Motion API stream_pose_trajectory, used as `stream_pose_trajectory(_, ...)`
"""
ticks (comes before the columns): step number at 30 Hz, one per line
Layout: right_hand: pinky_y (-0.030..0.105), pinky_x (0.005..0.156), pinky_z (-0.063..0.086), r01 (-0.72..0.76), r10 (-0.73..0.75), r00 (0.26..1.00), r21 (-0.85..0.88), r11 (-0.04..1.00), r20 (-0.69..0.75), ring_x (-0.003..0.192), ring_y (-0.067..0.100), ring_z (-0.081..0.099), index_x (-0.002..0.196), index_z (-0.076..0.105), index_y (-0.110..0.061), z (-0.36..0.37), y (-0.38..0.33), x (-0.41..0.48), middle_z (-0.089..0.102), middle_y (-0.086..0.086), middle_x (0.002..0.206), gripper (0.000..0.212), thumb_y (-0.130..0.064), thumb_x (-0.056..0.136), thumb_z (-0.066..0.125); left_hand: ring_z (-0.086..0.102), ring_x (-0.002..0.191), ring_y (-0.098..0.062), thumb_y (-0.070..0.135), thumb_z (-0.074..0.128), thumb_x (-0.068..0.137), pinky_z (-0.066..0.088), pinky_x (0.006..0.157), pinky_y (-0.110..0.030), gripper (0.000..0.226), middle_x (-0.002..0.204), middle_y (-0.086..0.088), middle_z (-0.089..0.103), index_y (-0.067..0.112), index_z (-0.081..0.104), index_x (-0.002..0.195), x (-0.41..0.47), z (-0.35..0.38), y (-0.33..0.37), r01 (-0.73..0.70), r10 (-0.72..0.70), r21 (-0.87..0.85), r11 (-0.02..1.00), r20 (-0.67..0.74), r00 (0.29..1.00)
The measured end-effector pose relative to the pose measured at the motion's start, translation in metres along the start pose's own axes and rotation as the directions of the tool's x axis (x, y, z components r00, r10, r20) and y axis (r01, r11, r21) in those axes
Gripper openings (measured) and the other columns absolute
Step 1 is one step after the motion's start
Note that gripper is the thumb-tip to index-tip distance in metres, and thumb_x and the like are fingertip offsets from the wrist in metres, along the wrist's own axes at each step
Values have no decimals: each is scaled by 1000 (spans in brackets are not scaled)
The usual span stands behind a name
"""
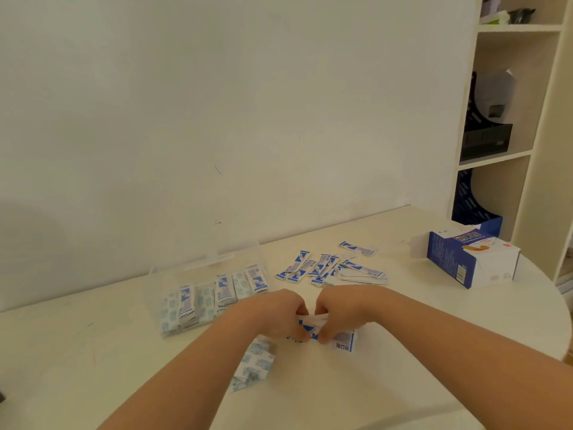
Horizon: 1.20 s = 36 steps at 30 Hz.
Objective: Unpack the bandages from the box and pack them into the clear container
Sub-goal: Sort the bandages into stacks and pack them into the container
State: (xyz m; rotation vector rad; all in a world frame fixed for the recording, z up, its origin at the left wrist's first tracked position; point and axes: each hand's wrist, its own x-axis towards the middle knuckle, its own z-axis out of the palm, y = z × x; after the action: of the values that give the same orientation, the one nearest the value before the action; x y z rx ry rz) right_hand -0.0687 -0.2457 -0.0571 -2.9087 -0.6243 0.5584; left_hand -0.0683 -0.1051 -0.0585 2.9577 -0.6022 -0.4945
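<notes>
My left hand [283, 311] and my right hand [339, 308] meet at the table's middle, both gripping one stack of blue-and-white bandages [341, 339] that rests on the tabletop. The clear container [173, 274] lies to the left behind my hands, with several rows of bandages [217, 297] standing inside. Loose bandages [322, 266] are scattered behind my hands. The blue-and-white bandage box [468, 259] lies open on its side at the right. Another small heap of bandages [254, 363] sits under my left forearm.
The round white table [93, 352] meets a plain wall at the back. Its curved edge runs down the right side. A white shelf unit [527, 119] with dark file holders stands at the right.
</notes>
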Motion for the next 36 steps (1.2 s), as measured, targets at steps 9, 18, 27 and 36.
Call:
stream_pose_trajectory(9,18,55,30,49,-43,972,20,999,-229,75,14,43,107,53,-15,8,8,-16,47,-2,90,15,-18,92,49,53,101,-19,26,52,92,43,83,-30,31,116,-3,53,19,48,123,-1,20,-1,-65,46,-75,995,-229,972)
stream_pose_trajectory(18,21,62,35,-13,13,1000,-104,994,-3,81,13,49,112,57,-18,-24,17,-30,53,-4,94,25,-32,92,53,57,95,-19,37,72,77,46,86,-32,44,110,-2,63,17,59,114,9,-4,4,-57,58,-56,997,17,998)
stream_pose_trajectory(27,19,55,31,-41,44,999,-220,975,10,72,12,45,102,56,-19,-44,20,-41,51,-3,89,15,-30,92,52,50,81,-12,36,68,82,42,79,-28,32,93,5,61,18,62,108,11,-8,8,-66,65,0,998,117,991)
stream_pose_trajectory(36,19,60,33,119,-114,975,15,993,-192,77,12,47,82,46,-27,-12,24,-34,48,-8,85,12,-24,89,55,58,88,-19,13,55,88,43,72,-25,20,100,-6,66,11,66,104,9,4,1,-167,126,-120,979,-293,948)
